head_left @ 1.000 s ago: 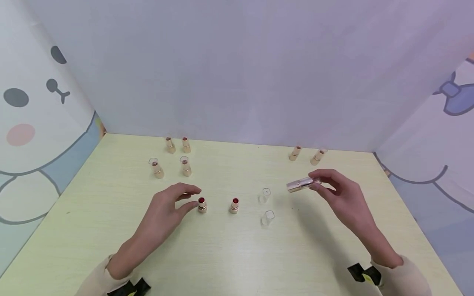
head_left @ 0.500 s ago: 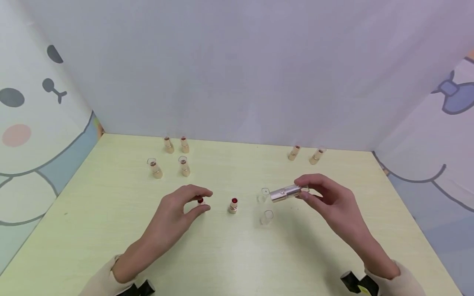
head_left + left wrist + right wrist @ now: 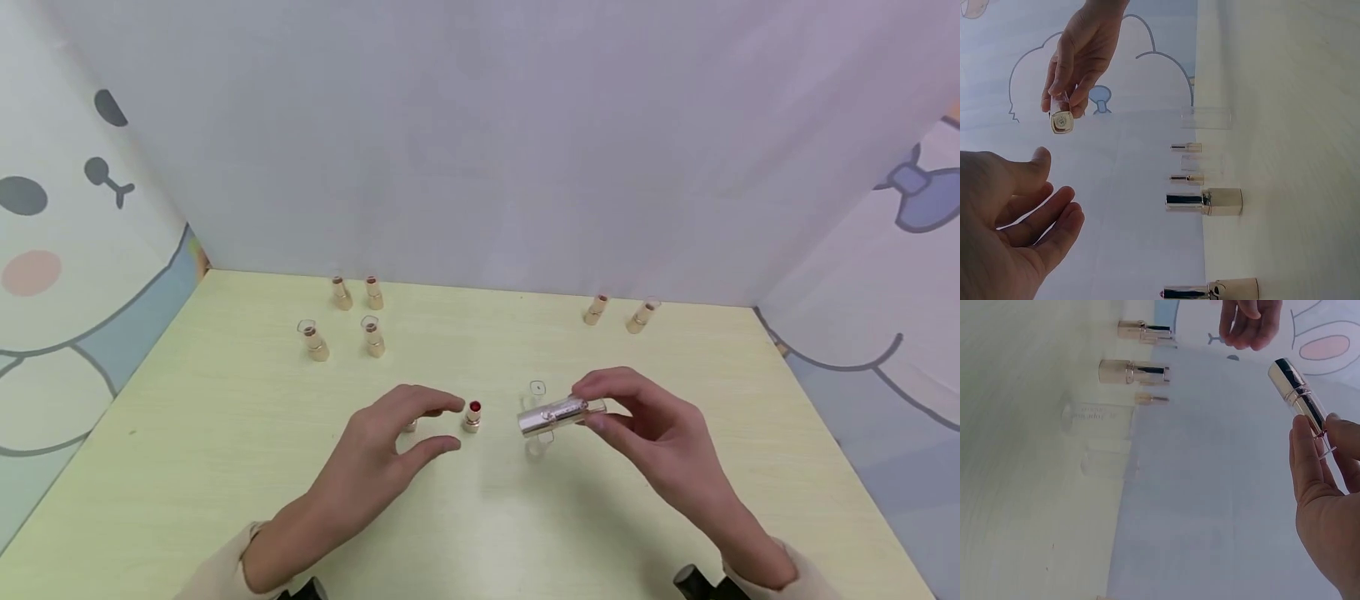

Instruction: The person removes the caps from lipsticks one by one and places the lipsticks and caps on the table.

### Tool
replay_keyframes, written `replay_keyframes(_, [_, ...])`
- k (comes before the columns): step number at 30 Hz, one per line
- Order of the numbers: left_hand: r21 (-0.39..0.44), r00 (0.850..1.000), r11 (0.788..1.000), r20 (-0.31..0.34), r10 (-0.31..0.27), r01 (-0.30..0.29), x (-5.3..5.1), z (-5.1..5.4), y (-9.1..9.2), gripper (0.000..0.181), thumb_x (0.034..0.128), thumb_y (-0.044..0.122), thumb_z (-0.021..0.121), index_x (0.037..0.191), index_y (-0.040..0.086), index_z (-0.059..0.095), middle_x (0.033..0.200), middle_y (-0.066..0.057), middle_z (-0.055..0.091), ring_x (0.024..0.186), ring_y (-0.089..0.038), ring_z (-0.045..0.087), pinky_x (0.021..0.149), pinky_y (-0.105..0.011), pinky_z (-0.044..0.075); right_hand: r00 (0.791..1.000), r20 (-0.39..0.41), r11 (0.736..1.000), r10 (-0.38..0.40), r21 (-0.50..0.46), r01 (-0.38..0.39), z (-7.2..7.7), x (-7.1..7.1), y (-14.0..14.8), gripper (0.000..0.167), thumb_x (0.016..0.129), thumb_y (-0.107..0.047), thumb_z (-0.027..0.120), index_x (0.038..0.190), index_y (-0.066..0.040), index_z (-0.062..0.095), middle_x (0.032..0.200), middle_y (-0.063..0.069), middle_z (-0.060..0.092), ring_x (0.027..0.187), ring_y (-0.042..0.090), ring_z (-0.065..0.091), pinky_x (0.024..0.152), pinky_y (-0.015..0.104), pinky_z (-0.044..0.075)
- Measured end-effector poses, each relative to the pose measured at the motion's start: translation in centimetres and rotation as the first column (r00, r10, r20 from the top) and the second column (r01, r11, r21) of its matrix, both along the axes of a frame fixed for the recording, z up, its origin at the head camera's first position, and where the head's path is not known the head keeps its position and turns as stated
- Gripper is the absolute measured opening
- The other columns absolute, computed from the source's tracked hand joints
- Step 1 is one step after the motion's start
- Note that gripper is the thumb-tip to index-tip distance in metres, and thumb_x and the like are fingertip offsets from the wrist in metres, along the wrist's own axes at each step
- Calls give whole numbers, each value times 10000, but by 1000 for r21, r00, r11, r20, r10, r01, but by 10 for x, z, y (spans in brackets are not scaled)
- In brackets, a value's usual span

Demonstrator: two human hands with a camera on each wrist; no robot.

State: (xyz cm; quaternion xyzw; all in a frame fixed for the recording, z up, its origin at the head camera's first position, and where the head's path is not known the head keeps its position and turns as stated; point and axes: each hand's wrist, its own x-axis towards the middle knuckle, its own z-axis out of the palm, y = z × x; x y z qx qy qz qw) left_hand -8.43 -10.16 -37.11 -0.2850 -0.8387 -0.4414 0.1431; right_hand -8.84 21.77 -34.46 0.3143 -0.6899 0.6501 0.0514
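Note:
My right hand [image 3: 652,425] pinches a shiny lipstick [image 3: 553,415] by its clear-capped end, above the table. The metallic base points left, as the right wrist view also shows for the lipstick [image 3: 1295,384]. Thumb and fingers spread apart, my left hand [image 3: 382,442] hovers with nothing between them. Near its fingertips an uncapped red lipstick [image 3: 472,417] stands upright. Another lipstick [image 3: 410,426] is mostly hidden behind the left hand. Two clear caps stand on the table: the farther cap [image 3: 537,389] and a nearer cap [image 3: 545,437], partly covered by the held lipstick.
Several lipsticks stand at the back left, among them a clear-capped lipstick [image 3: 316,343]. At the back right are an uncapped lipstick [image 3: 596,310] and a capped lipstick [image 3: 642,317]. A pale curtain [image 3: 480,167] borders the table [image 3: 187,417] behind.
My right hand has carried the lipstick left and nearer to me. My left hand has moved right, away from the left standing lipstick, with its fingers spreading wider.

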Motion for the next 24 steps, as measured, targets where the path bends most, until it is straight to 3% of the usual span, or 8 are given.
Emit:
replay_keyframes(4, [43, 997, 996, -39, -71, 73, 4, 3, 7, 477, 817, 103, 886, 1243, 211, 700, 1207, 120, 732, 1081, -56, 675, 954, -179, 558, 999, -14, 999, 41, -22, -42, -3, 3, -7, 436, 846, 331, 592, 1224, 121, 642, 1234, 154, 668, 1128, 203, 655, 921, 270, 630])
replay_keyframes(8, [58, 991, 993, -86, -99, 105, 7, 3, 12, 469, 810, 120, 894, 1233, 171, 698, 1206, 60, 736, 1089, -88, 699, 975, -139, 536, 998, -22, 998, 61, -30, -62, -3, 6, -12, 431, 847, 324, 602, 1218, 109, 647, 1230, 150, 671, 1122, 206, 655, 903, 265, 633])
replay_keyframes(15, [103, 978, 980, -138, -157, 172, 12, 3, 19, 497, 830, 115, 880, 1283, 144, 678, 1182, 21, 744, 1067, -130, 723, 967, -223, 583, 995, -35, 995, 89, -33, -90, -5, 10, -22, 437, 855, 307, 612, 1226, 78, 649, 1234, 146, 662, 1105, 208, 657, 890, 286, 642])
replay_keyframes(24, [108, 969, 976, -179, -171, 192, 14, 1, 24, 505, 833, 120, 879, 1289, 127, 663, 1124, 14, 750, 1023, -90, 713, 944, -170, 571, 995, -31, 995, 98, -14, -98, -10, 14, -34, 460, 844, 303, 629, 1212, 30, 660, 1214, 123, 660, 1086, 192, 652, 848, 262, 645])
